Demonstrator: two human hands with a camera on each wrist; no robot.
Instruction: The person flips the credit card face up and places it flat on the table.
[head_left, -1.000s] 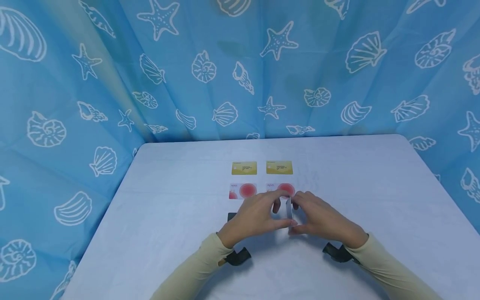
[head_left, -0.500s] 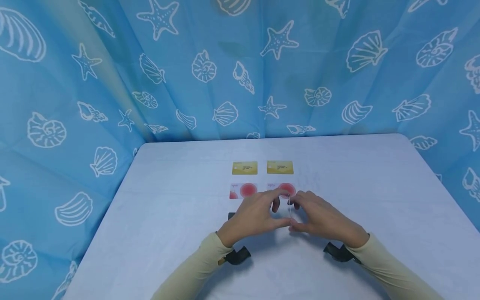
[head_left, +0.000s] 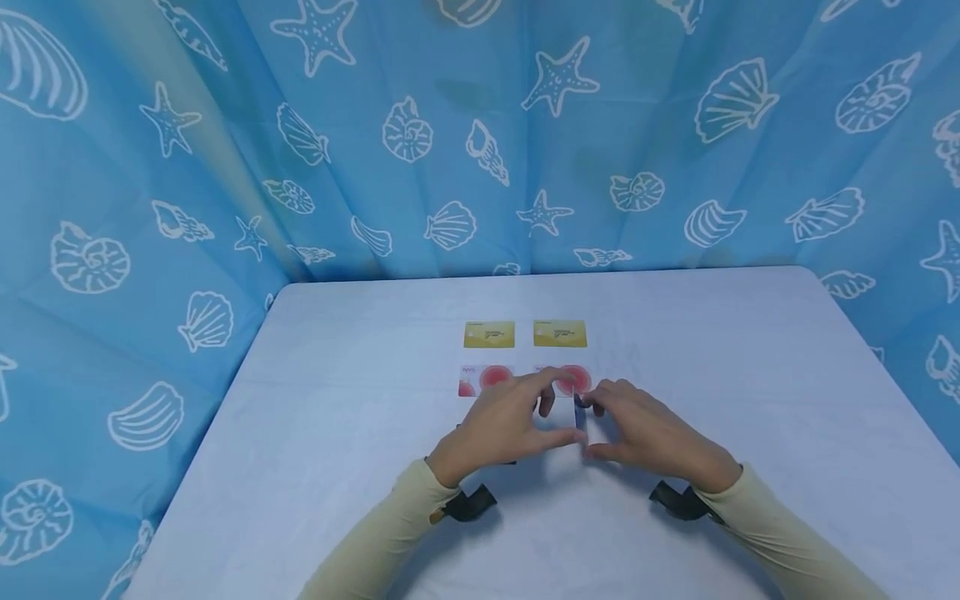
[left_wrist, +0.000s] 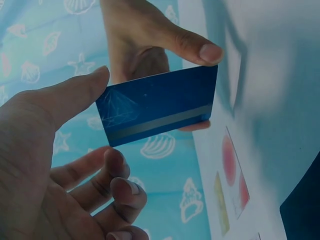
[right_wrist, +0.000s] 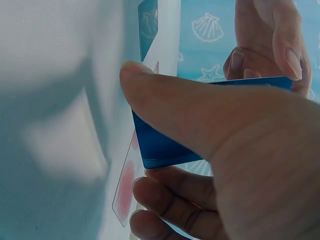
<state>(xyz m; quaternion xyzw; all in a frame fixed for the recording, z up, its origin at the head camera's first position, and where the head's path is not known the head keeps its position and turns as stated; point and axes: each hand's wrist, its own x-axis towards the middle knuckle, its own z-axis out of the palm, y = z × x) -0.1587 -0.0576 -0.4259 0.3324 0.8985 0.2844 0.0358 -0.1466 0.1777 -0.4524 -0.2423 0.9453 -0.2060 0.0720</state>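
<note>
A blue bank card (left_wrist: 157, 107) with a pale stripe stands on edge above the table between both hands. My right hand (head_left: 648, 429) grips one end by its edges, thumb (left_wrist: 200, 50) on one long edge and fingers on the other. My left hand (head_left: 506, 421) is at the opposite end, with its thumb (left_wrist: 92, 82) and index fingertip right at the card's two corners. The left hand's other fingers curl loosely. In the right wrist view the right thumb and hand cover much of the blue card (right_wrist: 160, 142).
Two gold cards (head_left: 489, 335) lie in the back row on the white table (head_left: 360, 383). In front of them lie two white cards with red circles (head_left: 486, 380), the right one partly behind my left hand. Dark wrist straps (head_left: 468, 503) hang beneath both sleeves. A shell-patterned blue curtain (head_left: 420, 183) hangs behind.
My left hand has shifted slightly left and back, its index finger lifting a little. The blue card has turned slightly, showing more of its face. The right hand has barely moved.
</note>
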